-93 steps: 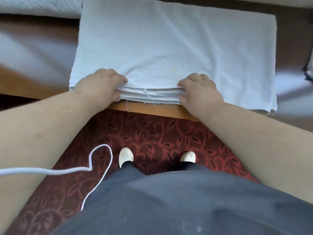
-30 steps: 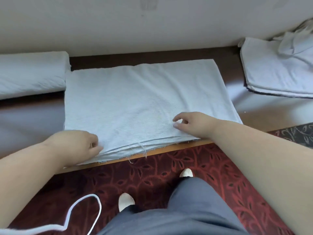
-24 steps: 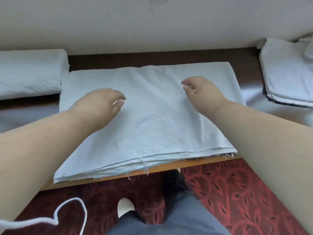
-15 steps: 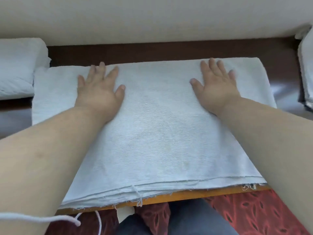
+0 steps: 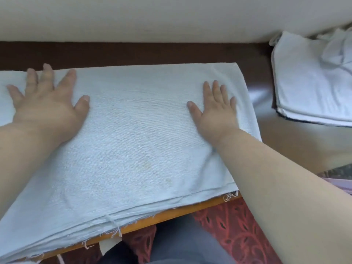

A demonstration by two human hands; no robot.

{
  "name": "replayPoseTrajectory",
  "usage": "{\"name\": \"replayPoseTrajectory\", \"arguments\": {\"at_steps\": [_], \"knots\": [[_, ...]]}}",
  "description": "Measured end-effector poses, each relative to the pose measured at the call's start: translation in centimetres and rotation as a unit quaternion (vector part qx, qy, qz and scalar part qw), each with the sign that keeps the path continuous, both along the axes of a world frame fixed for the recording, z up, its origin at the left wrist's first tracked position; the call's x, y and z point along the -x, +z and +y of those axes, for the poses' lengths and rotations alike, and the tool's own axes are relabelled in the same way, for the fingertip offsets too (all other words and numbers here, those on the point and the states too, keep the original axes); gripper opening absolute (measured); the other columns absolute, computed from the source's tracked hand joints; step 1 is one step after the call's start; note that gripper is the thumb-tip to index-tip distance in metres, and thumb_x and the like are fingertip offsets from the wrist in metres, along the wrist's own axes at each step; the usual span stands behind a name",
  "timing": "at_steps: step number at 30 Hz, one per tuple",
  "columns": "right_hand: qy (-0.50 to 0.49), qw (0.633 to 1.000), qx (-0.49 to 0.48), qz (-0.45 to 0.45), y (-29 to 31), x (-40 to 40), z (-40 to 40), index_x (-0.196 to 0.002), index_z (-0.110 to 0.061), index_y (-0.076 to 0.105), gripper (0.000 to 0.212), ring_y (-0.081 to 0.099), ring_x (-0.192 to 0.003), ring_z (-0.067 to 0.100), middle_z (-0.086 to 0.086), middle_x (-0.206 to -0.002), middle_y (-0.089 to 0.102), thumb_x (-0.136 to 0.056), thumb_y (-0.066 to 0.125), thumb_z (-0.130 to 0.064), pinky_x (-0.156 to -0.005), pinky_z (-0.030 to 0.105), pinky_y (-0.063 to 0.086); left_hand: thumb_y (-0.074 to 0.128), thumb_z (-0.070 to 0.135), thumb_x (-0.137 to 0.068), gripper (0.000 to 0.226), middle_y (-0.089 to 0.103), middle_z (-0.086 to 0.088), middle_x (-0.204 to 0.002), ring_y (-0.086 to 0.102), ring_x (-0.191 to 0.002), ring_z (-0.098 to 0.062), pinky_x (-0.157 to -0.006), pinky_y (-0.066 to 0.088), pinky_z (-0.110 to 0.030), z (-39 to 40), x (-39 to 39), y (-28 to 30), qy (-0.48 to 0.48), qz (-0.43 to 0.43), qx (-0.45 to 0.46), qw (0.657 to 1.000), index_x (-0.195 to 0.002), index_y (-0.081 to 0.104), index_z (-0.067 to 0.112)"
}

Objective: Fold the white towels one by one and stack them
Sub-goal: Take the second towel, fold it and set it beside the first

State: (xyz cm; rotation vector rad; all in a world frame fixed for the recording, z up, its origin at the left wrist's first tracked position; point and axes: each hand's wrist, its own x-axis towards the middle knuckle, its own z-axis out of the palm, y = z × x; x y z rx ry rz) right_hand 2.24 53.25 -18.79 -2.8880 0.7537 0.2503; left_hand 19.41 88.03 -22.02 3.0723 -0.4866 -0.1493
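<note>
A folded white towel (image 5: 133,141) lies flat across the wooden table, its layered, frayed edges along the near table edge. My left hand (image 5: 47,109) presses flat on the towel's far left part, fingers spread and straight. My right hand (image 5: 217,113) presses flat on its right part, close to the right edge, fingers straight. Both palms are down and neither hand holds anything.
A pile of white towels (image 5: 312,80) sits at the far right, folded below and rumpled on top. Bare dark table (image 5: 266,141) lies between it and my towel. A pale wall (image 5: 152,18) backs the table. Red patterned carpet (image 5: 238,229) is below.
My hands have let go of the towel's near edge, moved onto its top and flattened. Over the last half second they have slid apart toward its left and right ends.
</note>
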Motion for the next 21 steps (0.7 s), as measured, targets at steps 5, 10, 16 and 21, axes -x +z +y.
{"name": "replayPoseTrajectory", "arguments": {"at_steps": [5, 10, 16, 21], "knots": [[-0.091, 0.995, 0.017, 0.044, 1.4, 3.0, -4.9, -0.158, -0.02, 0.001, 0.079, -0.008, -0.152, 0.021, 0.004, -0.167, -0.005, -0.096, 0.018, -0.065, -0.121, 0.053, -0.002, 0.024, 0.063, -0.087, 0.071, 0.009, -0.013, -0.159, 0.014, -0.145, -0.043, -0.114, 0.019, -0.063, -1.5, 0.4, 0.4, 0.017, 0.013, 0.038, 0.999, -0.151, 0.01, 0.035], [-0.023, 0.996, -0.038, -0.073, 1.0, 6.2, 4.2, -0.157, -0.024, 0.014, 0.07, -0.004, -0.153, 0.021, 0.004, -0.167, 0.002, -0.096, 0.021, -0.056, -0.12, 0.047, -0.005, 0.05, 0.02, -0.088, 0.07, 0.014, -0.014, -0.162, 0.012, -0.148, -0.034, -0.118, 0.009, -0.05, -8.5, 9.6, 4.6, -0.183, 0.026, 0.117, 0.976, -0.152, 0.022, 0.025], [-0.126, 0.992, -0.002, -0.01, -0.1, 14.4, 3.1, -0.159, -0.021, 0.007, 0.081, -0.004, -0.153, 0.023, 0.007, -0.167, 0.001, -0.094, 0.02, -0.069, -0.122, 0.05, -0.002, 0.008, 0.055, -0.091, 0.073, -0.013, -0.005, -0.163, -0.015, -0.149, -0.027, -0.119, -0.007, -0.05, -11.2, 20.3, 3.6, -0.38, 0.074, -0.036, 0.921, -0.156, -0.007, 0.024], [-0.194, 0.981, 0.0, -0.014, 0.6, 16.3, 1.7, -0.158, -0.016, 0.009, 0.075, -0.004, -0.153, 0.025, 0.01, -0.166, 0.001, -0.099, 0.023, -0.059, -0.121, 0.053, -0.001, 0.01, 0.064, -0.081, 0.078, -0.013, -0.008, -0.163, -0.014, -0.147, -0.036, -0.116, -0.006, -0.06, -12.3, 20.2, 4.0, -0.398, 0.091, -0.052, 0.911, -0.152, -0.012, 0.039]]}}
